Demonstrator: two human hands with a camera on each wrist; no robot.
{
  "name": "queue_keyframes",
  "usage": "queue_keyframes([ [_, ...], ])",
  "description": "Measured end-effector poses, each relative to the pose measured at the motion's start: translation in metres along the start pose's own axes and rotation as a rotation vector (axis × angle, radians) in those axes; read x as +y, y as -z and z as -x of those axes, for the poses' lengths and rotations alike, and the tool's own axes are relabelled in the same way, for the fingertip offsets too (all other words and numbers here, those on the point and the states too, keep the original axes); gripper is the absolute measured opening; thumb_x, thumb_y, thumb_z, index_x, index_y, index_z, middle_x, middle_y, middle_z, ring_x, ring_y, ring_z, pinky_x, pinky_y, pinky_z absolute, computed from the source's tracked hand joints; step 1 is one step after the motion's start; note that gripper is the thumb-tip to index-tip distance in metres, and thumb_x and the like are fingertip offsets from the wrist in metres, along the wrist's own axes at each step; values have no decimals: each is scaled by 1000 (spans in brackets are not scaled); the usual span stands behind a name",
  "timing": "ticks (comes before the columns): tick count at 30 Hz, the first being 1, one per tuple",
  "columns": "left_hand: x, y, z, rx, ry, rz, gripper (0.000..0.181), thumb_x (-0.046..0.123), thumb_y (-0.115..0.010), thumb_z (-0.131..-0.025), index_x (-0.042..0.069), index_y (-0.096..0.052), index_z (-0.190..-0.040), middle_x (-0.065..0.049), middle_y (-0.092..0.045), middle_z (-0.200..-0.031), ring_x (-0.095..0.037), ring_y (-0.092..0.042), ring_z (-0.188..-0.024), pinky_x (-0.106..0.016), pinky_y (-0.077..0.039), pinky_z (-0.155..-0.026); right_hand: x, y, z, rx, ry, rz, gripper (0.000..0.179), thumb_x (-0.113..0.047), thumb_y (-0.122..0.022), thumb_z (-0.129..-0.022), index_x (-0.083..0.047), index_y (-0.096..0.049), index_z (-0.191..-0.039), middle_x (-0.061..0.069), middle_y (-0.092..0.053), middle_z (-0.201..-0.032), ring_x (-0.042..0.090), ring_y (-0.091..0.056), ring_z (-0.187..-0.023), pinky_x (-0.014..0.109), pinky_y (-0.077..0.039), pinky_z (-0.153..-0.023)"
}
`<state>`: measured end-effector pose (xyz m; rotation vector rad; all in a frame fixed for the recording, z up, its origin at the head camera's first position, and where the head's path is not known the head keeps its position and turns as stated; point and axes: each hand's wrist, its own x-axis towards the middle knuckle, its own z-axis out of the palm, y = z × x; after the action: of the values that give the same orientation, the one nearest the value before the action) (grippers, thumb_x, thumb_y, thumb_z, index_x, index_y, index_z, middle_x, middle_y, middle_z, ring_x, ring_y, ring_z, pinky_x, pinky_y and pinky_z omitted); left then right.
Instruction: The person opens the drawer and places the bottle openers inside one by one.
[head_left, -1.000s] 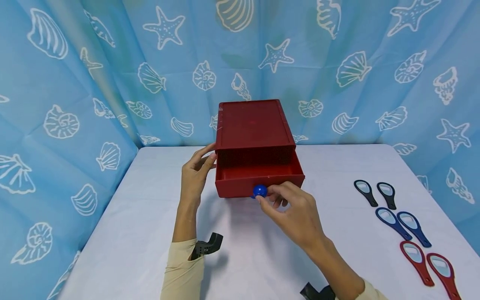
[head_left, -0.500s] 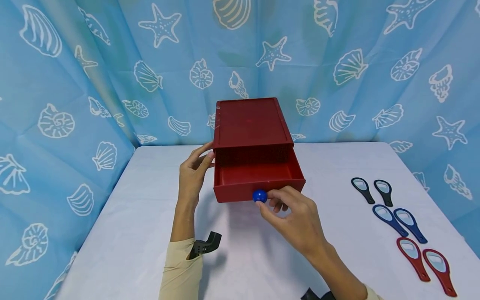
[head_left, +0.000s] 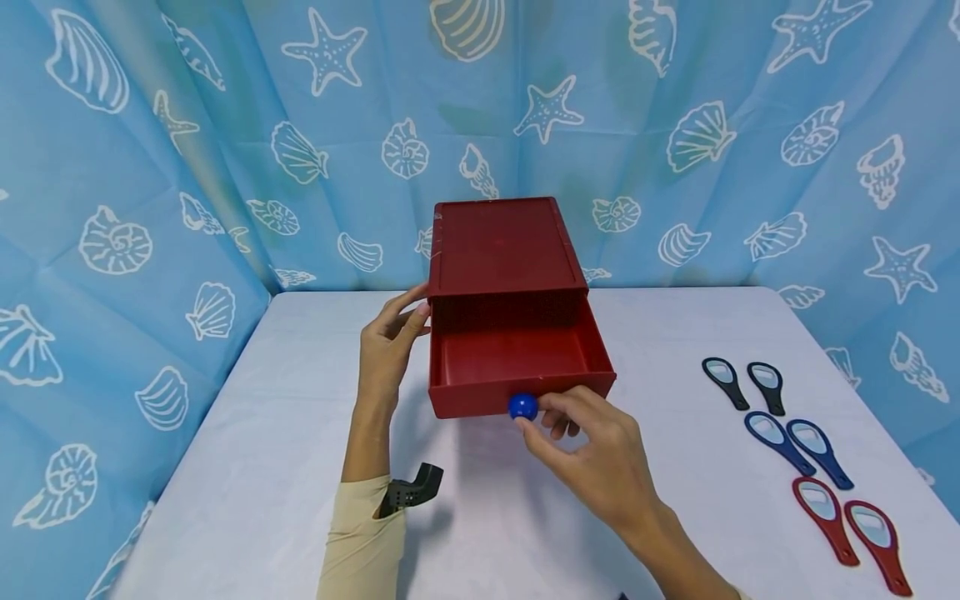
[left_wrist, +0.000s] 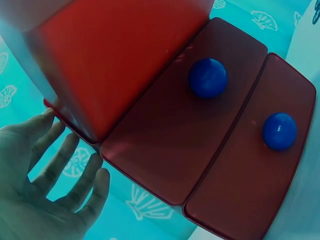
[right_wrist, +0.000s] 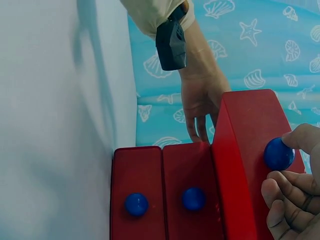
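A dark red drawer cabinet (head_left: 498, 246) stands at the back of the table, its top drawer (head_left: 468, 402) pulled well out and bare inside. My right hand (head_left: 596, 446) pinches the round blue knob (head_left: 522, 407) on that drawer between thumb and fingers. The right wrist view shows the same grip on the knob (right_wrist: 279, 154). At the cabinet's left side rests my left hand (head_left: 386, 346), fingers extended. The left wrist view has its fingertips against the cabinet's side edge. Below the pulled drawer, a middle drawer (left_wrist: 155, 150) and a bottom drawer (left_wrist: 240, 180) stay flush, each with a blue knob.
On the right of the white table (head_left: 247, 467) lie small magnifying glasses in pairs: black (head_left: 725, 383), blue (head_left: 780, 442) and red (head_left: 827, 518). A blue shell-patterned curtain (head_left: 337, 150) hangs behind and along both sides.
My right hand has drawn the top drawer further out toward me, keeping its pinch on the knob. My left hand stays at the cabinet's left side.
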<state>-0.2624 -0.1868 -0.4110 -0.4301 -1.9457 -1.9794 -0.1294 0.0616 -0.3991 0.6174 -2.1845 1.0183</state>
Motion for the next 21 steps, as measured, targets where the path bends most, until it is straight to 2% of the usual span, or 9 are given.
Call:
queue_keyframes([
  [6,0,-1,0,2,8,15,37,24,-65,-99,17,-65,-135,-2,-60,-134,-23,-63,-115,-45,-53,-95,-3,3,6,-26,-30,-18,25,-16,-87,-77,-9,-74,-98,-5,-64,-85,8,-58,-72,31,-57,-61],
  [10,0,-3,0,4,20,11,38,20,-64,-100,13,-63,-137,-3,-60,-135,-23,-63,-115,-42,-54,-95,-5,7,9,-35,-13,6,26,-30,-81,-86,-11,-74,-101,-5,-65,-90,8,-60,-75,27,-57,-64],
  [13,10,-6,2,3,35,-4,38,17,-62,-101,9,-61,-138,-6,-60,-135,-24,-62,-116,-39,-54,-95,-5,16,13,-32,1,42,28,-28,-84,-83,-14,-74,-105,-7,-66,-96,7,-61,-79,26,-59,-68],
  [16,15,-6,3,2,41,-14,38,19,-62,-101,11,-62,-137,-4,-60,-135,-23,-62,-116,-41,-53,-96,-3,28,21,-27,-14,88,36,-16,-89,-75,-15,-74,-107,-9,-67,-100,4,-62,-80,28,-60,-69],
  [21,28,-8,7,4,36,-5,37,18,-63,-100,9,-63,-137,-5,-61,-134,-22,-63,-114,-43,-53,-96,14,50,40,-44,-116,221,31,-15,-90,-74,-18,-75,-101,-15,-63,-90,0,-58,-76,25,-59,-65],
])
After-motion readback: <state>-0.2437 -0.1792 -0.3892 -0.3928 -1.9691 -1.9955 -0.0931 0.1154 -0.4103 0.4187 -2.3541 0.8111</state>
